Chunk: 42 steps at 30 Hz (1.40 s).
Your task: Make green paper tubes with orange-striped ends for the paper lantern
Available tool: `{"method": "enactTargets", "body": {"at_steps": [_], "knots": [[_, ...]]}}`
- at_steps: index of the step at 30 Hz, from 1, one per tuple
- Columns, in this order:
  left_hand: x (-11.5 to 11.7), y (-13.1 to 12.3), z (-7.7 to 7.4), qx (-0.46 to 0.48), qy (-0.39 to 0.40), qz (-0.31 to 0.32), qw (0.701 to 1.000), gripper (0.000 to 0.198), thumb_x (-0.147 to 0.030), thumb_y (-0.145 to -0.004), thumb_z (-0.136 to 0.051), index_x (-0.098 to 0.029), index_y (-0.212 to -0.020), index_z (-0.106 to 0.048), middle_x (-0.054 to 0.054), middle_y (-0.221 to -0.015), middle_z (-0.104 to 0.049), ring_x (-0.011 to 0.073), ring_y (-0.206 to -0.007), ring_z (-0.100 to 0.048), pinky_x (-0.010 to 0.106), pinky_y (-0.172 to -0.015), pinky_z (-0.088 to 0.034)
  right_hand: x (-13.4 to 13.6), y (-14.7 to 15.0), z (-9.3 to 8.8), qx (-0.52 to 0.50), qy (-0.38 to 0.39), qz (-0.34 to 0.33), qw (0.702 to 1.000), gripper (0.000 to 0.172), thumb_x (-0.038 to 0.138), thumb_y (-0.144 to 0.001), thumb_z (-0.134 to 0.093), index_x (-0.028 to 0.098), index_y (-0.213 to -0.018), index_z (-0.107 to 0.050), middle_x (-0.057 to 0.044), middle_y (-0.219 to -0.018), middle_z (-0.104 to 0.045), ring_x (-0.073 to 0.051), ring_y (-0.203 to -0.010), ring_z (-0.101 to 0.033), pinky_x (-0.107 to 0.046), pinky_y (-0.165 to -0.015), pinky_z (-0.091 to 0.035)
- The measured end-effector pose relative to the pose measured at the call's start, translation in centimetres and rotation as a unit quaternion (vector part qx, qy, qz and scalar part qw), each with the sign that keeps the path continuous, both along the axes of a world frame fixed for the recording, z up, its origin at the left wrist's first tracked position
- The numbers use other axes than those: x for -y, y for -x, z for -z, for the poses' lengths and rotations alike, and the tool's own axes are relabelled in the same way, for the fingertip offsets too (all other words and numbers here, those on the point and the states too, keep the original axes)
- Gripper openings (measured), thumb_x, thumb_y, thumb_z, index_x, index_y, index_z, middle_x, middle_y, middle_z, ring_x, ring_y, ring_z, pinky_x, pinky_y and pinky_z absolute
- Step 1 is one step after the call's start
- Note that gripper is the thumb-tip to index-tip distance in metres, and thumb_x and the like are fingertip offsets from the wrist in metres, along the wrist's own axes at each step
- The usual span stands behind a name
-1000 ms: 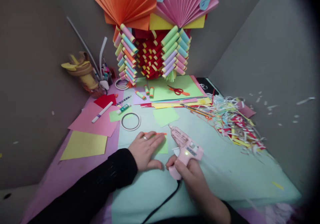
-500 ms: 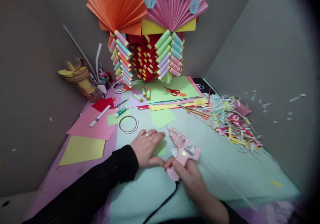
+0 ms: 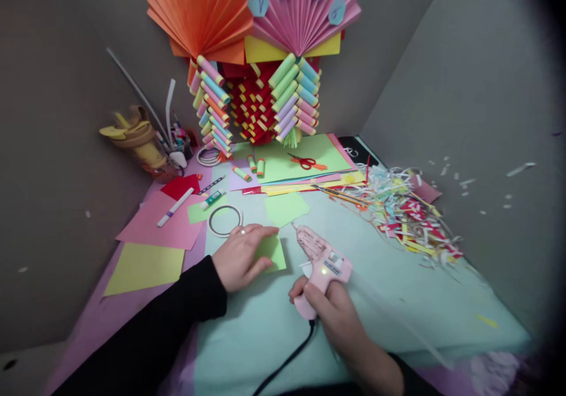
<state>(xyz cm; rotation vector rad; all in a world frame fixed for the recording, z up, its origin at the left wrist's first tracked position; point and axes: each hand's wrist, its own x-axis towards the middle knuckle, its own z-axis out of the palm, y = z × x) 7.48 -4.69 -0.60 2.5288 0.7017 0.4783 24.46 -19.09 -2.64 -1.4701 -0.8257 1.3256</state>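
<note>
My left hand (image 3: 241,254) lies flat, fingers spread, on a small green paper square (image 3: 273,252) on the pale green tabletop sheet (image 3: 398,302). A ring shows on one finger. My right hand (image 3: 329,307) is wrapped round the handle of a pink hot glue gun (image 3: 322,260), whose nozzle points up and left, just right of the green square. Its black cord (image 3: 287,360) runs toward me. A roll of tape (image 3: 225,220) lies just beyond my left hand.
A big paper lantern craft (image 3: 256,60) with orange and pink fans stands at the back. Coloured paper sheets (image 3: 305,160), red scissors (image 3: 308,162), a marker (image 3: 175,207), a glue tube (image 3: 211,198) and a pen cup (image 3: 179,139) lie around. Paper scraps (image 3: 411,213) pile at the right.
My left hand slid left and slightly toward me across the green square, which now shows more at its right side. The orange strip at its top edge is no longer seen. The glue gun barely moved.
</note>
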Motion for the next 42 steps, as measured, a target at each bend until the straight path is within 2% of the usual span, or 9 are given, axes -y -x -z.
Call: {"method": "enactTargets", "body": {"at_steps": [10,19,23,27,30,33,37,40,42], "knots": [[-0.3,-0.6,1.9,0.014,0.053,-0.102,0.993,0.030,-0.010,-0.074,-0.051,-0.021,-0.102,-0.050,0.005,-0.098,-0.058,0.0168,-0.084,-0.061,0.032,-0.075,-0.052,-0.2,0.2,-0.5,0.016,0.004,0.018,1.000,0.038,0.051,-0.074,-0.058,0.014,-0.072,-0.066,-0.006,-0.067,-0.062,-0.017,-0.062,-0.053,-0.029,-0.059,-0.043],[-0.4,-0.8,1.8,-0.040,-0.090,-0.112,0.989,0.065,-0.011,-0.067,-0.066,-0.026,-0.126,-0.042,0.013,-0.134,-0.040,0.0275,-0.107,-0.054,0.046,-0.088,-0.047,-0.1,0.2,-0.2,0.015,0.004,0.014,1.000,0.039,0.052,-0.075,-0.057,0.014,-0.072,-0.066,-0.006,-0.068,-0.062,-0.017,-0.063,-0.053,-0.029,-0.060,-0.043],[-0.4,-0.7,1.5,0.012,-0.102,-0.164,0.981,0.083,-0.017,-0.060,-0.077,-0.030,-0.132,-0.037,0.014,-0.151,-0.018,0.0405,-0.133,-0.025,0.063,-0.101,-0.026,0.0,0.1,0.1,0.022,-0.001,0.001,1.000,0.041,0.053,-0.078,-0.054,0.014,-0.075,-0.066,-0.006,-0.069,-0.061,-0.017,-0.063,-0.053,-0.028,-0.060,-0.042],[-0.7,-0.4,0.6,0.210,0.141,-0.162,0.954,0.073,-0.025,-0.076,-0.065,-0.025,-0.138,-0.025,0.015,-0.136,-0.046,0.0299,-0.129,-0.040,0.056,-0.101,-0.033,0.1,0.1,0.5,0.016,-0.014,-0.001,1.000,0.042,0.053,-0.080,-0.054,0.014,-0.074,-0.067,-0.006,-0.069,-0.061,-0.017,-0.064,-0.053,-0.027,-0.058,-0.042],[-0.9,-0.1,-0.2,0.326,0.388,-0.180,0.843,0.062,-0.027,-0.079,-0.061,-0.021,-0.133,-0.031,0.012,-0.118,-0.061,0.0224,-0.107,-0.059,0.045,-0.091,-0.047,0.1,0.1,0.8,0.010,-0.024,-0.003,1.000,0.042,0.053,-0.081,-0.053,0.014,-0.074,-0.067,-0.006,-0.068,-0.061,-0.016,-0.064,-0.053,-0.027,-0.058,-0.042],[-1.0,0.2,-0.7,0.355,0.476,-0.193,0.781,0.060,-0.026,-0.072,-0.070,-0.019,-0.125,-0.042,0.011,-0.114,-0.063,0.0208,-0.100,-0.062,0.039,-0.087,-0.051,0.0,0.1,0.8,0.010,-0.021,-0.004,1.000,0.041,0.052,-0.080,-0.054,0.014,-0.074,-0.067,-0.006,-0.068,-0.061,-0.016,-0.062,-0.052,-0.026,-0.057,-0.041],[-1.2,0.5,-0.3,0.298,0.383,-0.192,0.853,0.051,-0.026,-0.079,-0.060,-0.018,-0.125,-0.040,0.013,-0.115,-0.063,0.0225,-0.103,-0.061,0.042,-0.087,-0.050,-0.1,0.1,0.3,0.018,-0.009,-0.004,1.000,0.041,0.053,-0.078,-0.055,0.014,-0.072,-0.067,-0.006,-0.066,-0.060,-0.016,-0.062,-0.052,-0.027,-0.056,-0.041],[-1.7,0.5,0.7,0.127,0.128,-0.205,0.962,0.044,-0.012,-0.082,-0.047,-0.017,-0.125,-0.040,0.012,-0.114,-0.065,0.0256,-0.119,-0.051,0.052,-0.099,-0.038,-0.1,0.2,-0.1,0.024,-0.003,0.000,1.000,0.040,0.052,-0.076,-0.056,0.014,-0.072,-0.066,-0.005,-0.066,-0.059,-0.017,-0.062,-0.052,-0.028,-0.057,-0.042],[-2.1,0.3,1.3,-0.012,-0.010,-0.179,0.984,0.047,-0.001,-0.077,-0.042,-0.015,-0.122,-0.045,0.011,-0.111,-0.067,0.0279,-0.127,-0.042,0.056,-0.104,-0.029,-0.2,0.2,-0.4,0.025,0.000,0.001,1.000,0.040,0.052,-0.076,-0.056,0.014,-0.072,-0.066,-0.005,-0.065,-0.059,-0.017,-0.062,-0.053,-0.028,-0.058,-0.042]]}}
